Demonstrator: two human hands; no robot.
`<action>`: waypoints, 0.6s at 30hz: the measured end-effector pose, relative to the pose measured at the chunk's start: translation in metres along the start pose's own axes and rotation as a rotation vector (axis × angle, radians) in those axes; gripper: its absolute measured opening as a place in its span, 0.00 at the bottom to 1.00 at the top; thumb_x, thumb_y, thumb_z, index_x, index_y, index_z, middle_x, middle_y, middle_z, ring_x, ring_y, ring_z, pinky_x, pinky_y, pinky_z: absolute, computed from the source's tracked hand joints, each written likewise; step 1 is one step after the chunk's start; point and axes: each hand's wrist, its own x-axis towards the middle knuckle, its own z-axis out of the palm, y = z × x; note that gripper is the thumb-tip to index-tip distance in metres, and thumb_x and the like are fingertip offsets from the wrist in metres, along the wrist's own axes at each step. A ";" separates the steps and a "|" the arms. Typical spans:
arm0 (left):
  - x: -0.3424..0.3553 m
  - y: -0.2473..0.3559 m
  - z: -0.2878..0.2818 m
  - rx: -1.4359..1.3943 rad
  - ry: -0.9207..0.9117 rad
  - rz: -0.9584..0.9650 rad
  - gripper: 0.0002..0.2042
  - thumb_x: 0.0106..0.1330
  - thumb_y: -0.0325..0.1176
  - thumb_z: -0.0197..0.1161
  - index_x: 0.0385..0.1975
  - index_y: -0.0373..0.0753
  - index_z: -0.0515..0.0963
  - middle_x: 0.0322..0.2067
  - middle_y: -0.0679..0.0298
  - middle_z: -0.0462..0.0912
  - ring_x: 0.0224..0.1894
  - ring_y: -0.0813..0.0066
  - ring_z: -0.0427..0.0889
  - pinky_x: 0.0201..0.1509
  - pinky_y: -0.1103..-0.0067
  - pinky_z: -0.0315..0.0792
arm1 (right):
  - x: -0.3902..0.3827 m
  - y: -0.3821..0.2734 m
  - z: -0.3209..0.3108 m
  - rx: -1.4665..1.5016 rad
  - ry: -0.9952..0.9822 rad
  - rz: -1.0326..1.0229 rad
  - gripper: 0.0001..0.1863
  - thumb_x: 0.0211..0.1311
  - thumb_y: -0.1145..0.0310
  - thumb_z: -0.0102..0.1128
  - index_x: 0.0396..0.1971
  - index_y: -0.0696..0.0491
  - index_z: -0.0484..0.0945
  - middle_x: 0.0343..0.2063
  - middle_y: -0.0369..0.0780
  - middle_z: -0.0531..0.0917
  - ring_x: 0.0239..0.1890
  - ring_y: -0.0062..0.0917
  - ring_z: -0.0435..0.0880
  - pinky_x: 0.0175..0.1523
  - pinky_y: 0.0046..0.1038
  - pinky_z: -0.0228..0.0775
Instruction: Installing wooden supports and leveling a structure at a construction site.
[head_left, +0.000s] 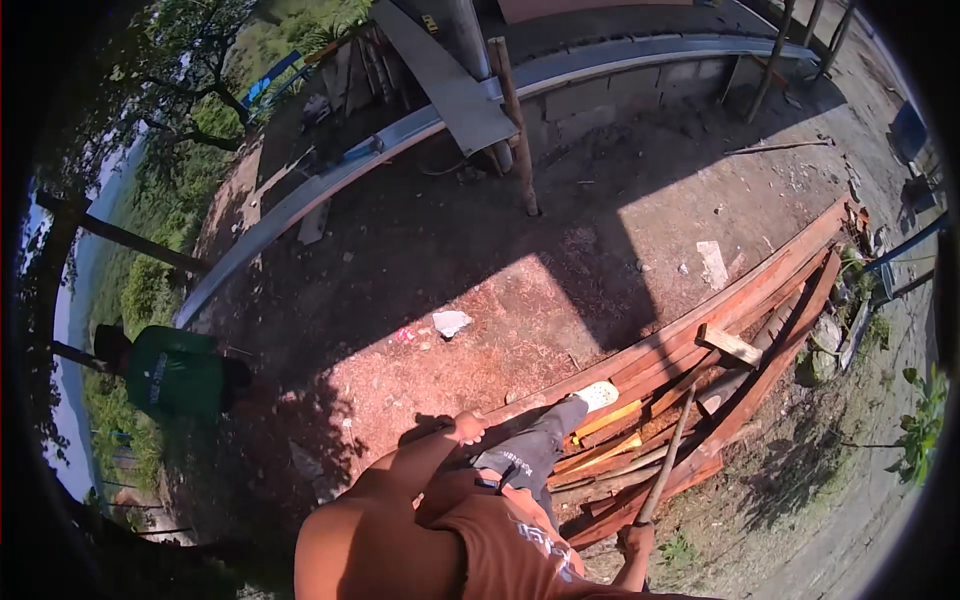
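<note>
My left hand [468, 428] is closed at the near end of a long reddish wooden plank [690, 318]; its fingers only partly show. In my right hand [637, 540], low in the view, is a slender wooden handle [668, 455] that slants up and away over the boards. Near the handle's far end lies a pale wooden block [730, 345]; I cannot tell whether the two are joined. My foot in a light shoe [598, 395] rests against the long plank. Several more reddish boards [710, 440] and yellow-lit strips [608, 422] lie beside it.
A person in a green shirt [178, 372] is at the left. A wooden post [515, 130] stands by a low block wall [600, 105] at the back. A white stone fragment [452, 323] lies on the sawdust-strewn ground. Leafy plants [915, 430] grow at the right.
</note>
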 end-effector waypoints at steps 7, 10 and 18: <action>-0.081 -0.249 -0.054 0.379 0.102 0.040 0.14 0.56 0.40 0.53 0.34 0.37 0.74 0.27 0.61 0.78 0.27 0.65 0.79 0.32 0.73 0.73 | -0.009 -0.068 -0.084 -0.598 0.424 -0.467 0.13 0.41 0.68 0.55 0.27 0.61 0.75 0.26 0.53 0.78 0.31 0.44 0.78 0.34 0.38 0.71; -0.113 -0.327 -0.029 0.188 0.114 -0.114 0.14 0.56 0.40 0.53 0.33 0.37 0.74 0.28 0.60 0.78 0.28 0.64 0.79 0.32 0.72 0.72 | -0.078 -0.147 -0.095 -0.495 0.318 -0.576 0.13 0.43 0.66 0.56 0.24 0.61 0.76 0.14 0.47 0.77 0.20 0.37 0.80 0.26 0.34 0.70; -0.077 -0.353 0.024 -0.086 0.112 -0.038 0.13 0.55 0.40 0.52 0.32 0.38 0.75 0.28 0.58 0.79 0.29 0.63 0.79 0.32 0.69 0.72 | -0.219 -0.256 -0.036 -0.450 0.049 -1.199 0.08 0.44 0.74 0.57 0.26 0.59 0.71 0.15 0.42 0.77 0.14 0.20 0.74 0.20 0.23 0.64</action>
